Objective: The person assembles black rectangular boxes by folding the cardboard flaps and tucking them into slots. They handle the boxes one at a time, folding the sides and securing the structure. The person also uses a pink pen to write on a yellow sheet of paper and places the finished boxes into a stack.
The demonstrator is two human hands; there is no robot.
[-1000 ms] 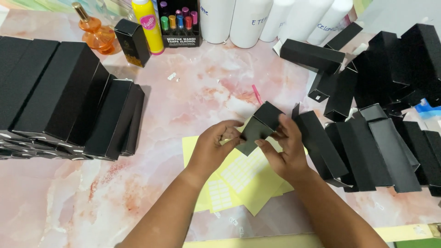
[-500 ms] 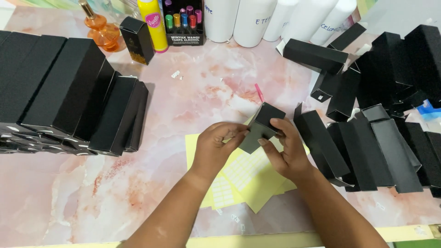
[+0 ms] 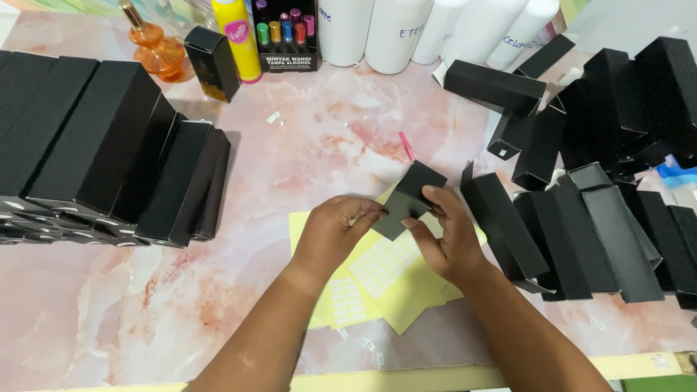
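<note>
Meanwhile, little has shifted over the last second: both hands stay at the middle of the counter (image 3: 218, 319) with the same small black carton (image 3: 410, 197) held between them, and the carton sits a touch more upright than before, its top end lifted clear of the sheets below. By the look of it, the handling of this one carton is still under way and not finished.

The left hand (image 3: 330, 236) has its fingers curled, with the tips pinching the carton's near left edge. The right hand (image 3: 451, 243) is half closed, the thumb against the carton's lower side and the forefinger laid along its upper right edge, so the carton is held by both hands just above the pale yellow sticker sheets (image 3: 396, 279).

Those sheets are thin, flat paper carrying rows of small white rectangular labels. The carton is matt black card, long and square-ended. To the left, a leaning row of black cartons (image 3: 109, 152) stands in tidy order; to the right, a loose heap of black cartons (image 3: 581, 210) lies at all angles. The counter has a glossy pink marbled surface. At its far edge stand white plastic bottles (image 3: 406, 33), a yellow bottle (image 3: 236, 36) and an orange glass bottle (image 3: 156, 51).
</note>
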